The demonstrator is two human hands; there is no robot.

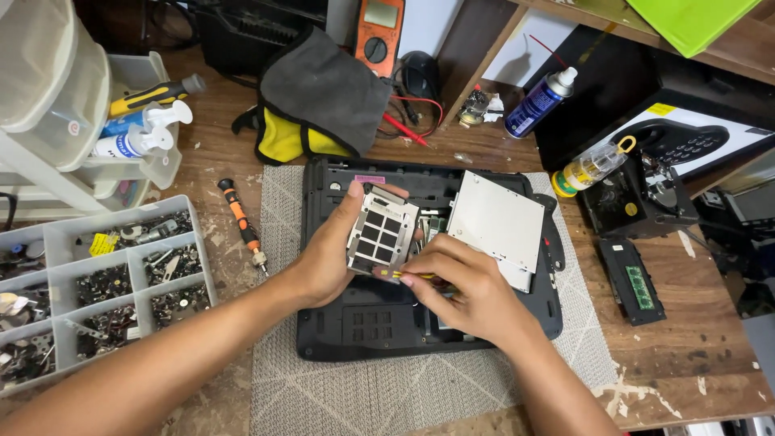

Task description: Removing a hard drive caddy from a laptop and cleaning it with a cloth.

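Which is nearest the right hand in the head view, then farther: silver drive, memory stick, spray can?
From the right hand:
1. Silver drive, just above it on the laptop.
2. Memory stick, off to the right on the desk.
3. Spray can, far back right.

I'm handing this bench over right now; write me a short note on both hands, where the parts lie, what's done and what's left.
Left hand: grip on the silver metal drive caddy with square cut-outs, held tilted above the open black laptop base.
Right hand: grip on a small yellow-handled screwdriver, tip at the caddy's lower edge.
Parts: flat silver optical drive rests on the laptop's right side; orange-and-black screwdriver lies on the wooden table to the left; grey compartment tray of screws at far left.
Done: the caddy is lifted off the laptop.
Left: the caddy's screws, it seems; whether any are out I cannot tell.
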